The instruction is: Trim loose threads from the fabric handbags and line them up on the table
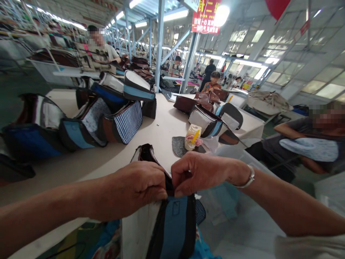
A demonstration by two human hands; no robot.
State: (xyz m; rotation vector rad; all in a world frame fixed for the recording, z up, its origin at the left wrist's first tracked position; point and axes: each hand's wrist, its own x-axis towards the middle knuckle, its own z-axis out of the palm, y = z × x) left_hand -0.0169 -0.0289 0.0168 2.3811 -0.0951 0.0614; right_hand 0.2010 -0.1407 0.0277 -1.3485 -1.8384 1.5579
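Observation:
Both my hands are at the top edge of a blue, black and white fabric bag (172, 226), held upright against my body. My left hand (134, 189) pinches the bag's edge from the left. My right hand (199, 172) pinches it from the right, with a metal bracelet on that wrist. The fingers of both hands nearly meet at the bag's dark seam. Behind them the bag's dark opening rises onto the table. The lower part of the bag runs out of the picture.
A long cream worktable (161, 133) carries several similar bags (126, 122), brown bags (185, 104), a dark grey cut piece (178, 147) and a cream packet (192, 138). A seated co-worker (304, 144) is at right, and others work further back among blue steel posts (160, 43).

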